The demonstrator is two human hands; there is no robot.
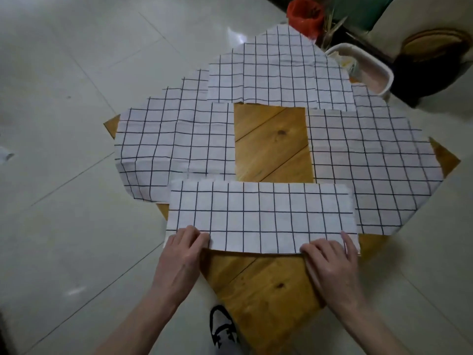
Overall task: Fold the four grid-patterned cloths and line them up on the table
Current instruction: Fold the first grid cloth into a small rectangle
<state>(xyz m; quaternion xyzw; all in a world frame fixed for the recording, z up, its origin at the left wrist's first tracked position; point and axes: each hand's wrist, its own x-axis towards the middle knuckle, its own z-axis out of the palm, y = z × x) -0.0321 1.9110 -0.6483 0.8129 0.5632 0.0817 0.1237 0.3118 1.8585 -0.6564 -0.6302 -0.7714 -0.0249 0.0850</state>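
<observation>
Both hands (256,254) pinching near cloth (261,216) — flat gridded rectangle — on wooden table (271,142)

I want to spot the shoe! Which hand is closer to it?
Left. The left hand sits up and slightly left of the shoe; the right hand is farther off, up and to its right.

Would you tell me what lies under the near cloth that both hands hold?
The near cloth rests on the wooden table and overlaps the left cloth and right cloth; anything else beneath is covered.

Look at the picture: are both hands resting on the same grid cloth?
Yes: the left hand and right hand both press the near edge of the nearest cloth.
</observation>
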